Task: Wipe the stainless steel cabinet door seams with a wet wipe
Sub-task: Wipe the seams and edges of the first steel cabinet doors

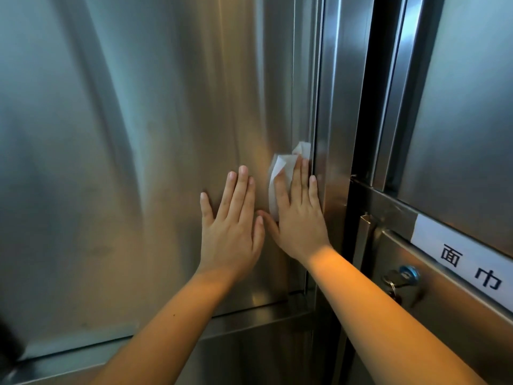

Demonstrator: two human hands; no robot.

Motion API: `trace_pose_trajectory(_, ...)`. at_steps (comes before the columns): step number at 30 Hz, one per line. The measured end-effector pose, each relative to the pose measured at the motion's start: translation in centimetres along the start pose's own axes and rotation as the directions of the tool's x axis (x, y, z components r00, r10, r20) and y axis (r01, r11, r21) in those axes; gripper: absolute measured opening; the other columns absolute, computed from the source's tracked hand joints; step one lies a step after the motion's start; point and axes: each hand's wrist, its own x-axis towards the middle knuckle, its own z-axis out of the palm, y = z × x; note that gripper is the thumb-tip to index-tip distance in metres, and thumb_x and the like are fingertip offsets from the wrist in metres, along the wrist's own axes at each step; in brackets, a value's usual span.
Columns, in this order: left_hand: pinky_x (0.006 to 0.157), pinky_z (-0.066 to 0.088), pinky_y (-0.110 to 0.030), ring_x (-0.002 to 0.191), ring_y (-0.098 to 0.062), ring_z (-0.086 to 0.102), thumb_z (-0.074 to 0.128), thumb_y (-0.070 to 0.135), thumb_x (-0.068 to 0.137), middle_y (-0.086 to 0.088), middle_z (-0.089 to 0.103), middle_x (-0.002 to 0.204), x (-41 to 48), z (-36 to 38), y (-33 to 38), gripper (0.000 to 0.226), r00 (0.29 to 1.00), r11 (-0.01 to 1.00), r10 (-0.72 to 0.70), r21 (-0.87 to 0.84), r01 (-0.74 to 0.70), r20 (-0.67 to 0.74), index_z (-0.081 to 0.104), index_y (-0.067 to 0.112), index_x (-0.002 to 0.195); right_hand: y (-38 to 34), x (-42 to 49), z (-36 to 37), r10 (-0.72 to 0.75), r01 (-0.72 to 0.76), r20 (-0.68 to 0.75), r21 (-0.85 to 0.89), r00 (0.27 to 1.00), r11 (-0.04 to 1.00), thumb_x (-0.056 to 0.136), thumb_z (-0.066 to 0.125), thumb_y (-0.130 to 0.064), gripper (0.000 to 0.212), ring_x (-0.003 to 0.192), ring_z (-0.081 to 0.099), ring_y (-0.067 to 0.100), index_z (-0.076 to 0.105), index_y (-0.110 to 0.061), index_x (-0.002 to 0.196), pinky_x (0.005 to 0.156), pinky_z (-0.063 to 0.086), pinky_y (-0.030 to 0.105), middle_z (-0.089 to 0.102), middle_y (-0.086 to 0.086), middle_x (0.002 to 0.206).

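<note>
A tall stainless steel cabinet door point(138, 134) fills the left and middle of the head view. Its right vertical seam point(315, 107) runs down beside a steel frame post. My right hand point(298, 215) lies flat with straight fingers, pressing a white wet wipe point(283, 165) against the door right next to that seam. The wipe sticks out above and to the left of my fingers. My left hand point(231, 229) presses flat on the door panel just left of the right hand, fingers spread and holding nothing.
A second cabinet door point(458, 134) stands at the right across a dark gap point(366, 107). It carries a vertical handle point(365, 240), a lock with a blue-topped key point(402, 279) and a white paper label point(466, 262). A horizontal seam point(249, 309) crosses below my hands.
</note>
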Motion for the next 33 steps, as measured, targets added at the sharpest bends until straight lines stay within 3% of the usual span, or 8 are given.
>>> trace_pose_trajectory(3,0.104,0.005,-0.060,0.138,-0.029,0.016,0.027,0.032,0.092,-0.008,0.018,0.150,-1.1,0.4,0.3,0.054,0.999,1.000,-0.008,0.001,0.008,0.050,0.023,0.008,0.141,-0.1,-2.3,1.5,0.003,-0.001,0.059,-0.039,0.998,0.999,0.091,-0.004,-0.059,0.075,0.140,0.004,0.039,-0.010,-0.006,0.144,0.113,0.002,0.045,0.000,0.029,0.149)
trace_pose_trajectory(7,0.103,0.009,-0.060,0.138,-0.028,0.018,0.028,0.033,0.091,-0.008,0.018,0.150,-2.4,1.0,0.6,0.055,0.996,0.999,-0.007,0.032,0.004,0.091,0.023,0.009,0.140,-0.4,-4.3,2.6,0.024,-0.023,0.093,-0.020,0.995,1.000,0.092,-0.005,-0.056,0.073,0.140,0.011,0.039,-0.001,-0.005,0.145,0.112,0.009,0.046,0.004,0.029,0.148)
trace_pose_trajectory(11,0.103,0.011,-0.058,0.138,-0.026,0.019,0.026,0.035,0.091,-0.008,0.018,0.151,-3.4,1.6,0.5,0.057,0.990,0.996,0.004,0.083,-0.016,0.141,0.023,0.009,0.141,-0.6,-6.1,3.6,0.015,-0.014,0.154,-0.008,0.988,1.000,0.092,-0.001,-0.056,0.072,0.139,0.015,0.039,-0.003,-0.006,0.144,0.112,0.014,0.046,0.013,0.029,0.149)
trace_pose_trajectory(14,0.102,0.012,-0.058,0.137,-0.026,0.021,0.027,0.035,0.090,-0.008,0.020,0.150,-3.8,1.8,0.3,0.057,0.986,0.993,0.022,0.107,-0.040,0.164,0.025,0.008,0.141,-0.7,-7.6,4.0,0.012,-0.014,0.184,0.011,0.983,1.000,0.091,0.014,-0.059,0.077,0.139,0.016,0.039,0.004,-0.005,0.146,0.111,0.015,0.046,0.016,0.028,0.148)
trace_pose_trajectory(17,0.103,0.015,-0.057,0.138,-0.025,0.020,0.026,0.036,0.090,-0.008,0.019,0.150,-3.9,1.7,0.1,0.058,0.981,0.991,0.034,0.119,-0.057,0.190,0.025,0.008,0.141,-0.9,-7.8,3.9,0.027,-0.027,0.169,-0.002,0.985,1.000,0.090,0.023,-0.060,0.075,0.138,0.018,0.038,0.013,-0.008,0.143,0.110,0.015,0.047,0.022,0.027,0.148)
trace_pose_trajectory(24,0.106,0.018,-0.052,0.138,-0.025,0.021,0.026,0.042,0.091,-0.009,0.020,0.150,-3.8,1.3,0.1,0.061,0.982,0.991,0.049,0.113,-0.070,0.180,0.024,0.008,0.142,-0.5,-5.6,3.1,0.004,-0.009,0.108,0.039,0.994,0.999,0.093,0.011,-0.056,0.072,0.140,0.012,0.040,0.018,-0.007,0.146,0.112,0.006,0.047,0.015,0.028,0.150)
trace_pose_trajectory(28,0.104,0.023,-0.052,0.136,-0.030,0.027,0.023,0.044,0.092,-0.014,0.020,0.149,-3.6,1.3,0.8,0.057,0.984,0.975,0.082,0.190,-0.111,0.156,0.023,0.017,0.143,-0.4,-5.7,3.1,-0.013,0.010,0.075,0.047,0.997,0.999,0.093,0.018,-0.052,0.068,0.141,0.010,0.039,0.014,-0.010,0.147,0.113,0.004,0.046,0.014,0.028,0.150)
trace_pose_trajectory(33,0.105,0.016,-0.055,0.137,-0.033,0.024,0.021,0.048,0.093,-0.018,0.022,0.150,-3.3,1.6,1.3,0.057,0.985,0.961,0.083,0.249,-0.119,0.149,0.026,0.023,0.144,-0.5,-5.7,3.1,-0.010,0.004,0.058,0.097,0.998,0.995,0.093,0.019,-0.050,0.065,0.141,0.009,0.038,0.009,-0.013,0.146,0.113,0.007,0.046,0.012,0.027,0.151)
